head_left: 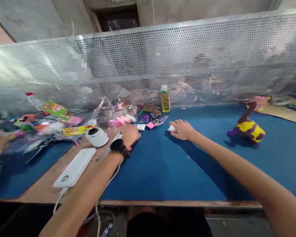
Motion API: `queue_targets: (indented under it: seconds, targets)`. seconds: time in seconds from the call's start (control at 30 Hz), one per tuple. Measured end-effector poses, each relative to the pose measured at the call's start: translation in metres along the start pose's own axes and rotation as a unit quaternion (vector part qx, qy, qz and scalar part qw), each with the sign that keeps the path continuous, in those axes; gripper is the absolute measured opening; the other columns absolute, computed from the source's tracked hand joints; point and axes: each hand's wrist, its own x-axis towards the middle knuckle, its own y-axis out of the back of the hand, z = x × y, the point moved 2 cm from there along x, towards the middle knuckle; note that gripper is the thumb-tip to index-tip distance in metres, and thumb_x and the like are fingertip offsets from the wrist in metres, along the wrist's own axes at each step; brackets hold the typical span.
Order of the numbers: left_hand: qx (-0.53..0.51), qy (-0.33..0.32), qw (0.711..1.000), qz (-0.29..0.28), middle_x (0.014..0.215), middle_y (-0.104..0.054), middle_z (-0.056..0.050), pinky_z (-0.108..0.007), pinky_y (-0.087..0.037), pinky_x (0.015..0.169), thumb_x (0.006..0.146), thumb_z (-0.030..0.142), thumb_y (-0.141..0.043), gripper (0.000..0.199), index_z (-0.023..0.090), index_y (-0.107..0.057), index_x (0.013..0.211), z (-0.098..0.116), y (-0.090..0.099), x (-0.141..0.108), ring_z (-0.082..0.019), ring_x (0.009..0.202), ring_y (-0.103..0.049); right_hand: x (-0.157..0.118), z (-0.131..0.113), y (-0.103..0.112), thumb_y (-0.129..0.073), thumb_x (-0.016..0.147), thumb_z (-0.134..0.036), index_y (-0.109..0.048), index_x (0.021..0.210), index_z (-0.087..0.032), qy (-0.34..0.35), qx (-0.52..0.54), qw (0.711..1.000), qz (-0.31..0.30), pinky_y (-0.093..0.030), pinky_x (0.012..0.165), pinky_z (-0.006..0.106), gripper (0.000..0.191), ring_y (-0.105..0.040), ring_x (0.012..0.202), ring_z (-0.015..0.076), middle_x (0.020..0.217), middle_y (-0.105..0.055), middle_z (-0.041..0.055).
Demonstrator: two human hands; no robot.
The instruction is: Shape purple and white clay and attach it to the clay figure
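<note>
Right hand (pixel 184 130) is closing its fingers narrowly around a small, soft-looking white lump (pixel 172 128), holding it nearer the wearer than the clear bottle of yellow liquid with a white cap (pixel 165 102) and slightly right of it. Left hand (pixel 130 134), wearing a round black watch (pixel 118 146), is reaching over a dark, flat phone (pixel 129 152), left of the bottle and nearer the wearer; its fingertips are not showing, so I cannot tell whether it is gripping anything. A brown-and-yellow, long-necked modelled figure (pixel 251 131) is standing well to the bottle's right. Handling the lump well is probably calling for light, even fingertip pressure, since hard pinching could be denting it, and for keeping it off the glossy pink-and-clear wrapper (pixel 154 124) lying before the bottle.
</note>
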Motion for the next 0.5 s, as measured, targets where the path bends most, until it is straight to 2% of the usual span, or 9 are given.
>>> queue_targets:
  seconds: [0.07, 0.13, 0.2, 0.27, 0.37, 0.43, 0.5]
  targets:
    - [-0.019, -0.018, 1.0, 0.01, 0.12, -0.072, -0.029, -0.043, -0.056, 0.094, 0.097, 0.03, -0.056, 0.038, 0.004, -0.076, 0.115, 0.018, -0.01, -0.005, -0.039, 0.114, -0.07, -0.003, 0.006, 0.0, -0.049, 0.099, -0.046, -0.059, 0.137, -0.023, -0.031, -0.014, 0.999, -0.002, -0.05, 0.095, 0.045, 0.045, -0.063, 0.118, 0.0357, 0.124, -0.07, 0.0147]
    - [-0.058, -0.078, 0.995, 0.021, 0.116, -0.074, -0.027, -0.039, -0.056, 0.091, 0.098, 0.022, -0.052, 0.035, 0.005, -0.076, 0.116, 0.038, -0.014, -0.007, -0.035, 0.111, -0.071, -0.009, 0.016, 0.0, -0.049, 0.1, -0.044, -0.058, 0.139, -0.023, -0.054, -0.019, 0.998, -0.007, -0.05, 0.096, 0.045, 0.046, -0.063, 0.119, 0.0355, 0.129, -0.069, 0.0152]
    - [-0.074, -0.096, 0.992, 0.029, 0.116, -0.074, -0.024, -0.034, -0.056, 0.09, 0.094, 0.012, -0.053, 0.033, 0.008, -0.077, 0.116, 0.053, -0.012, -0.003, -0.032, 0.111, -0.072, -0.019, 0.031, 0.0, -0.05, 0.099, -0.041, -0.058, 0.14, -0.023, -0.062, -0.019, 0.998, -0.011, -0.049, 0.098, 0.045, 0.046, -0.064, 0.119, 0.0352, 0.131, -0.069, 0.0152]
    - [-0.088, -0.092, 0.991, 0.037, 0.112, -0.075, -0.024, -0.034, -0.056, 0.091, 0.092, 0.007, -0.053, 0.034, 0.008, -0.077, 0.116, 0.055, -0.006, 0.006, -0.032, 0.11, -0.072, -0.031, 0.048, -0.001, -0.052, 0.097, -0.035, -0.061, 0.138, -0.021, -0.062, -0.01, 0.998, -0.003, -0.05, 0.1, 0.045, 0.044, -0.065, 0.119, 0.0349, 0.134, -0.069, 0.015]
    - [-0.11, -0.062, 0.991, 0.045, 0.107, -0.075, -0.025, -0.037, -0.055, 0.091, 0.092, 0.008, -0.051, 0.034, 0.008, -0.078, 0.112, 0.029, 0.001, 0.022, -0.033, 0.11, -0.072, -0.049, 0.071, 0.0, -0.055, 0.091, -0.024, -0.065, 0.13, -0.019, -0.054, 0.04, 0.998, 0.021, -0.052, 0.099, 0.041, 0.04, -0.069, 0.114, 0.031, 0.13, -0.072, 0.0127]
    - [-0.128, -0.029, 0.99, 0.053, 0.105, -0.075, -0.025, -0.039, -0.055, 0.093, 0.09, 0.012, -0.054, 0.03, 0.008, -0.079, 0.107, -0.003, 0.0, 0.03, -0.035, 0.11, -0.071, -0.057, 0.08, -0.001, -0.056, 0.087, -0.019, -0.068, 0.122, -0.02, -0.047, 0.071, 0.996, 0.041, -0.054, 0.096, 0.039, 0.037, -0.071, 0.108, 0.0291, 0.126, -0.073, 0.0108]
    - [-0.15, 0.003, 0.987, 0.061, 0.101, -0.074, -0.024, -0.043, -0.054, 0.094, 0.088, 0.017, -0.058, 0.028, 0.009, -0.079, 0.104, -0.037, -0.006, 0.035, -0.037, 0.109, -0.07, -0.061, 0.084, -0.003, -0.057, 0.085, -0.017, -0.071, 0.112, -0.021, -0.029, 0.09, 0.993, 0.064, -0.055, 0.097, 0.039, 0.032, -0.072, 0.11, 0.0289, 0.125, -0.074, 0.0103]
